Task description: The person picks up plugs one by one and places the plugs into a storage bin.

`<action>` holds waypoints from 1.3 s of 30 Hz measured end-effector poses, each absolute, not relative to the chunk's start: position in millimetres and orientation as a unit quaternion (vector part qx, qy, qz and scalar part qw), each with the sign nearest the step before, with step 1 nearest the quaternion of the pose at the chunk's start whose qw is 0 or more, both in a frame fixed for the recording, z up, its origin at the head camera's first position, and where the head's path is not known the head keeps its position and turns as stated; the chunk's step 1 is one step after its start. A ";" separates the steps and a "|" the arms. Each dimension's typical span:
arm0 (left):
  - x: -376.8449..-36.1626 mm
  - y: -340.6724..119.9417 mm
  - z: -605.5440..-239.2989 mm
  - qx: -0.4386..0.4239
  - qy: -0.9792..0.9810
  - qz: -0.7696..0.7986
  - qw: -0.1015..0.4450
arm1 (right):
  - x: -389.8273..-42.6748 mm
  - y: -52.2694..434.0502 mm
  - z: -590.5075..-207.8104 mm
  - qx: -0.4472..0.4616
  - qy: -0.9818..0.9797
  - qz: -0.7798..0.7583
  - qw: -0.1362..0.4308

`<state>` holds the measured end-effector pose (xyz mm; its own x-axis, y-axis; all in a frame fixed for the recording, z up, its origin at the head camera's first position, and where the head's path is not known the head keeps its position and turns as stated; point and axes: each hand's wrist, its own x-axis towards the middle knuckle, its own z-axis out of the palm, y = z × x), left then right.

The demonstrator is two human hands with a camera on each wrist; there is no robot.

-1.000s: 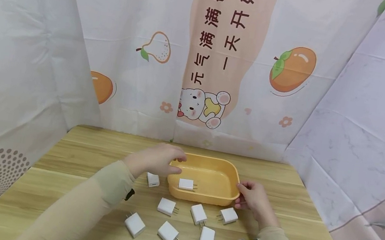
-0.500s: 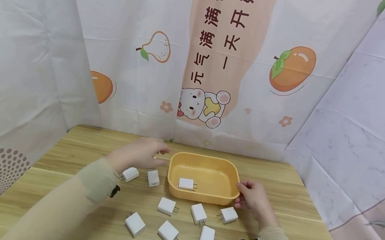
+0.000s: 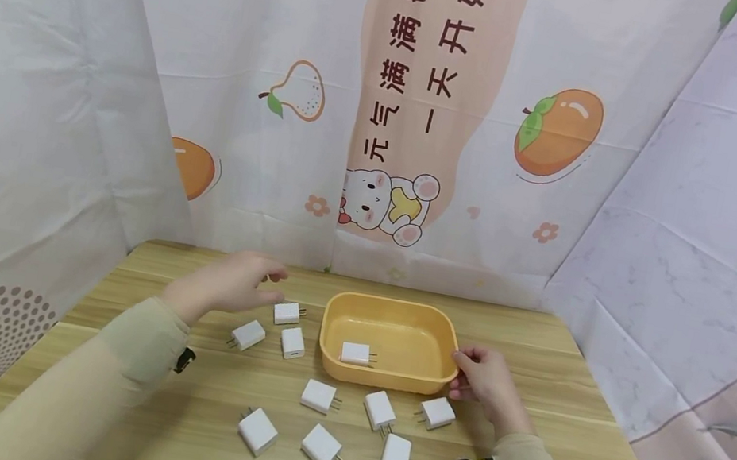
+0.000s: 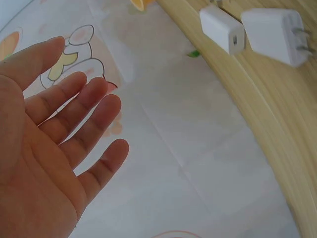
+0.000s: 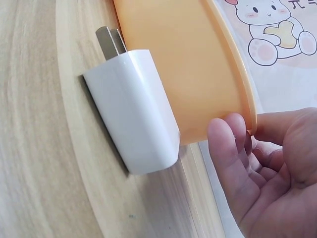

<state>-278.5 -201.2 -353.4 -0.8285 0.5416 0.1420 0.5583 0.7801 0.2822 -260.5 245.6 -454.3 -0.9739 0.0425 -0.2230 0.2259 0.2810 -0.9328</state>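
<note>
The left hand (image 3: 223, 289), fingers loosely apart and holding nothing, hovers just beside a white, block-shaped plug charger (image 3: 286, 313). The right hand (image 3: 485, 379) grips the right end of a shallow orange-yellow plastic tray (image 3: 388, 379) between thumb and fingers. A matching charger (image 3: 354, 353) lies inside, toward the left front; others lie around it on the wood-grain table (image 3: 532, 336). The step seems to be reaching among chargers while steadying the tray; picking one up would call for lowering the left hand and pinching its body.

The yellow tray (image 3: 412, 341), pinched by the right hand (image 3: 484, 377), holds one white two-pronged charger (image 3: 354, 353); nine similar chargers (image 3: 321, 446) lie outside, one near the left hand (image 3: 224, 286).
</note>
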 end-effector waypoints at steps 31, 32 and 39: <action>-282.9 -207.7 -375.3 -0.232 -0.965 -0.117 0.012 | -259.9 247.4 -454.8 0.081 0.799 -0.590 0.078; -283.0 -207.7 -377.2 -0.226 -0.967 -0.116 0.007 | -259.8 247.4 -454.9 0.081 0.799 -0.590 0.078; -284.5 -207.2 -390.2 -0.189 -0.977 -0.101 -0.017 | -260.7 247.4 -454.7 0.083 0.799 -0.590 0.079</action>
